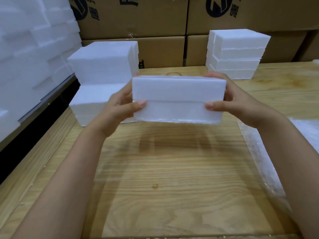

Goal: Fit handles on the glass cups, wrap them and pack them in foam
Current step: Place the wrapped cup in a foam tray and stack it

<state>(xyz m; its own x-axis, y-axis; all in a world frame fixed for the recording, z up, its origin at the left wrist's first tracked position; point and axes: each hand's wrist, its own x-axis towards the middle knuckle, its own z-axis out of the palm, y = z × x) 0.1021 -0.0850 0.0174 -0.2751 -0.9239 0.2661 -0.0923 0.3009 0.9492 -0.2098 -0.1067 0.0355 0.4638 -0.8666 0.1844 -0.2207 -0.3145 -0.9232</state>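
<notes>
A white foam box (178,99), made of two halves pressed together with a seam across its front, hangs in the air above the wooden table (172,178). My left hand (119,107) grips its left end, thumb on the front face. My right hand (236,102) grips its right end the same way. What is inside the box is hidden. No glass cup or handle is visible.
Stacks of white foam boxes stand at the left (103,69) and back right (236,52). A clear plastic sheet (172,195) lies on the table, bubble wrap (259,152) along its right. A tape ring (173,73) lies behind the box. Cardboard cartons (155,18) line the back.
</notes>
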